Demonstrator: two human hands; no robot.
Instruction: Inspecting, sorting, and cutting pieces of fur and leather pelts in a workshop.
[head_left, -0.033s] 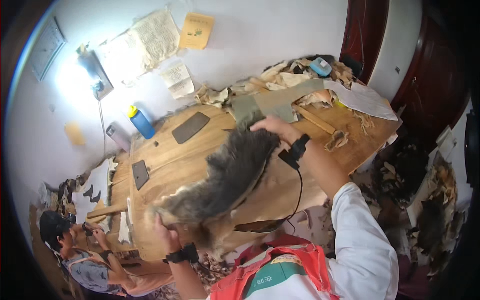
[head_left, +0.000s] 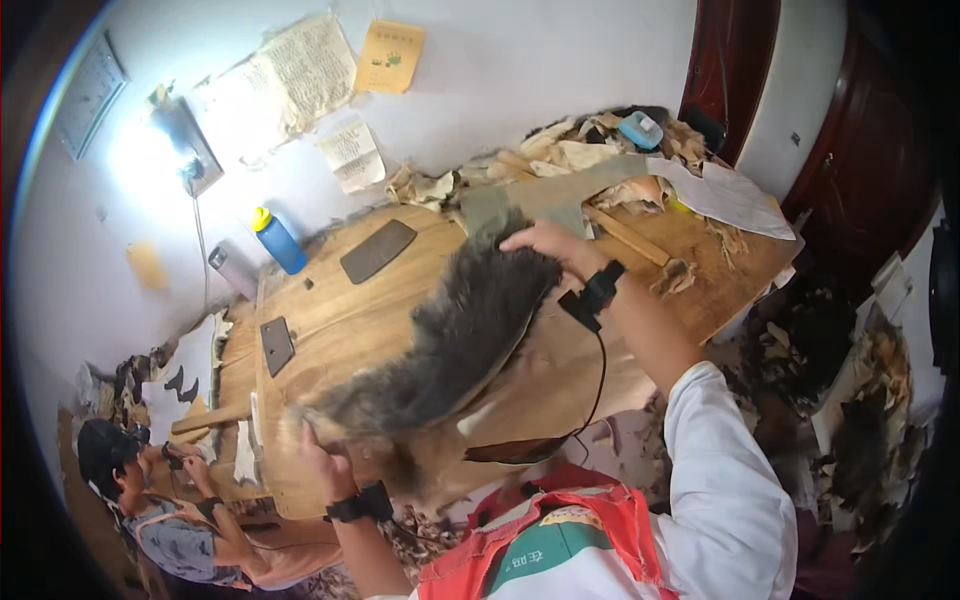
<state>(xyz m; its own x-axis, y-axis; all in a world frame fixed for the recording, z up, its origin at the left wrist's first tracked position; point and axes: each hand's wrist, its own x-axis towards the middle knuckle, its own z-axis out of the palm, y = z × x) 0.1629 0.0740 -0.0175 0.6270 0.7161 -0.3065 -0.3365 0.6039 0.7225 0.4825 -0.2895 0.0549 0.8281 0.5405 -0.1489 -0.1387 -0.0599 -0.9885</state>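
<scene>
A strip of dark grey-brown fur pelt [head_left: 450, 335] is stretched slantwise over the wooden table [head_left: 325, 335], its lower left end paler. My right hand [head_left: 555, 247] grips the far right end, fingers closed over the fur. At the near left end, my left hand [head_left: 325, 466] pinches the pale edge with the thumb up; its other fingers are partly hidden. Both wrists wear black bands with small devices, and a cable hangs from the right one. A pale hide-like sheet [head_left: 575, 385] shows below the pelt at the table's near edge.
Flat dark plates [head_left: 378, 251] lie on the table near a blue bottle [head_left: 278, 240] and a grey bottle [head_left: 232, 272]. A wooden stick [head_left: 628, 237] and heaped fur scraps [head_left: 590, 150] occupy the far right. Another person [head_left: 185, 530] works at lower left.
The pelt's fur and lower left end have shifted slightly between my hands. Both hands keep their hold, almost in the same places.
</scene>
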